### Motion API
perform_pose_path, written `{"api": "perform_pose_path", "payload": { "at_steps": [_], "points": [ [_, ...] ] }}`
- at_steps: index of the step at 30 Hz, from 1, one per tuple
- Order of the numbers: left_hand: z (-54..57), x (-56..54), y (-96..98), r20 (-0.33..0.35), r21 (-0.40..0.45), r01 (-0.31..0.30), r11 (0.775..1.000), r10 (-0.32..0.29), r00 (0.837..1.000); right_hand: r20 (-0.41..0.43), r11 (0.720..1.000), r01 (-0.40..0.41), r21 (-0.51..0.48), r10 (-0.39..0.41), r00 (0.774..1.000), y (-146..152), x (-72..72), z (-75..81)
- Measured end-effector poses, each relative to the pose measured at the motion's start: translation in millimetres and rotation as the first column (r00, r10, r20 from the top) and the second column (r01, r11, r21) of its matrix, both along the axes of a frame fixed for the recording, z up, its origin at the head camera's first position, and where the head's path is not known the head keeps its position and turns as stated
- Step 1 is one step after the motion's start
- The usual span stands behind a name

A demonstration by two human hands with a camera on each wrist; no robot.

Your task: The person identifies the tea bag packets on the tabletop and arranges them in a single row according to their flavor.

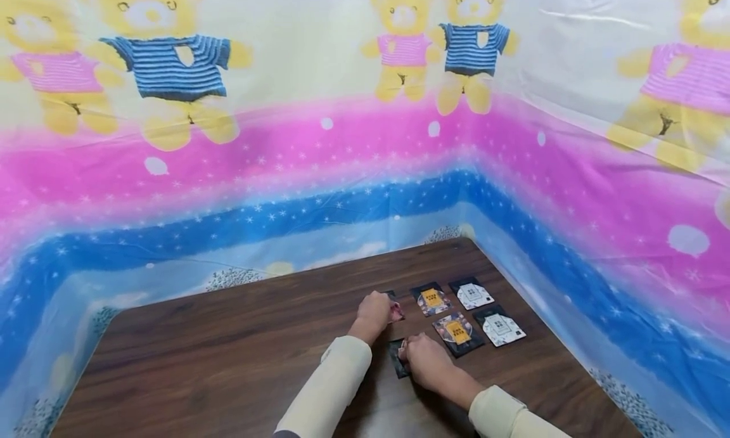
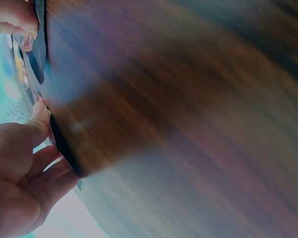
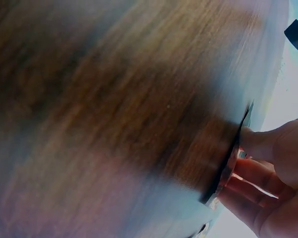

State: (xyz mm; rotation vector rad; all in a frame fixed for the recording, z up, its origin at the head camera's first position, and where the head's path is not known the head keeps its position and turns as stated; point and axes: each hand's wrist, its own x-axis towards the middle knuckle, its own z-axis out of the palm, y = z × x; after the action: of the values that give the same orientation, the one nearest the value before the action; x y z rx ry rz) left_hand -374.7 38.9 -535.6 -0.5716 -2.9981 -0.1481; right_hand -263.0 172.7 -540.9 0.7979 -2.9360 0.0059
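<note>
My left hand (image 1: pixel 373 314) holds a small flat black packet (image 1: pixel 397 311) with a red-pink print, lying near the middle of the packet group. In the left wrist view its thumb and fingers (image 2: pixel 54 186) grip opposite edges of the packet. Nearer to me, my right hand (image 1: pixel 428 360) holds another flat black packet (image 1: pixel 397 362), whose front is mostly covered by the hand. The right wrist view shows the thumb at one end of this packet (image 3: pixel 227 171) and the fingers at the other. Both packets lie at or very close to the tabletop.
To the right lie two packets with yellow labels, a far one (image 1: pixel 431 298) and a near one (image 1: pixel 458 333). Beyond them are two with white fronts, one far (image 1: pixel 473 293), one near (image 1: pixel 500 327). The brown wooden table (image 1: pixel 217 349) meets a printed cloth backdrop (image 1: pixel 342 203).
</note>
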Motion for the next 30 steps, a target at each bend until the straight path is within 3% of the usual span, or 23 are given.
{"api": "perform_pose_path", "payload": {
  "at_steps": [9,15,24,30],
  "points": [
    [-0.7,3.0,-27.4,0.013,0.007,-0.003,1.000,0.003,1.000,0.053,0.999,0.019,-0.027,-0.017,0.998,-1.5,1.9,1.3],
    [6.1,4.7,-49.3,0.006,0.023,-0.008,1.000,0.008,1.000,0.023,1.000,0.016,-0.004,-0.016,1.000,-1.9,0.7,3.6],
    [5.8,9.6,-88.8,0.017,0.104,-0.035,0.994,0.034,0.999,0.046,1.000,0.016,0.002,-0.016,0.999,-4.2,0.7,6.4],
    [4.4,17.1,-118.5,0.010,0.108,-0.065,0.992,0.065,0.998,0.070,1.000,0.021,0.001,-0.021,0.997,-5.9,2.2,6.2]
  ]
}}
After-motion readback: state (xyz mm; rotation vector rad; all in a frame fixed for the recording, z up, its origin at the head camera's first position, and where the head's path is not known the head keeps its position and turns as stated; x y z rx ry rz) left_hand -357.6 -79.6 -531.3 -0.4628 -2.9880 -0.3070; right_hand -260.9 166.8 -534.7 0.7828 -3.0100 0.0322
